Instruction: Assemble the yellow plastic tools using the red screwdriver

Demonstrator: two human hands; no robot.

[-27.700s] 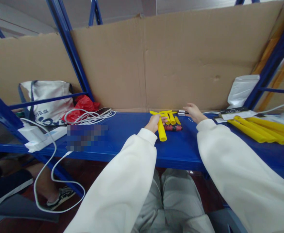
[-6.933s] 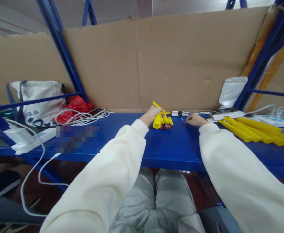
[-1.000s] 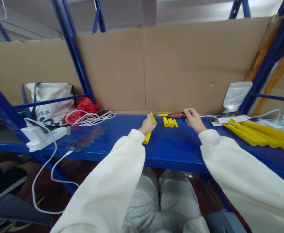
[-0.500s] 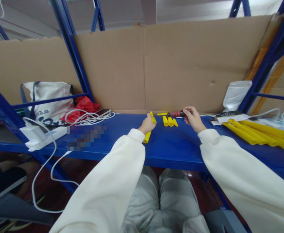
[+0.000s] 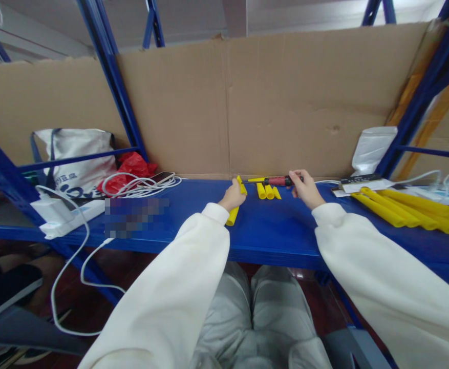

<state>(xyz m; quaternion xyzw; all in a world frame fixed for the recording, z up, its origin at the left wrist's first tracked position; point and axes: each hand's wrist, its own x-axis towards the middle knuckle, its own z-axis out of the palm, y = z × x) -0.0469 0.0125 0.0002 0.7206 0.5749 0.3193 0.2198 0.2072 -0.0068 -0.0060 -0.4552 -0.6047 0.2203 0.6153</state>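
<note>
Head view. Left hand (image 5: 232, 196) closed around a yellow tube (image 5: 234, 209), near the back edge of the blue shelf (image 5: 281, 236), about midway along it; tube slanting from the fingers down toward the front edge, its lower end resting on the shelf surface. Right hand (image 5: 304, 188) curled around the red-and-black handle of a screwdriver (image 5: 277, 180), held roughly level and parallel to the back edge, tip aimed left toward the tube in the other hand; tip apart from the tube, not touching. Just below the screwdriver shaft, three short yellow pieces (image 5: 268, 191) lying side by side on the shelf between the two hands. Both forearms in white sleeves, reaching over the front edge.

Toward the right end of the shelf, a bundle of long yellow tubes (image 5: 408, 209) lying flat, with a flat dark-and-white box (image 5: 362, 182) just behind them by the back edge. Toward the left end, a coil of white cable (image 5: 142, 185), a red bag (image 5: 132, 166), a white tote bag (image 5: 79, 159) and a white power strip (image 5: 65, 218) at the left front corner. Brown cardboard (image 5: 270, 102) standing along the whole back edge.
</note>
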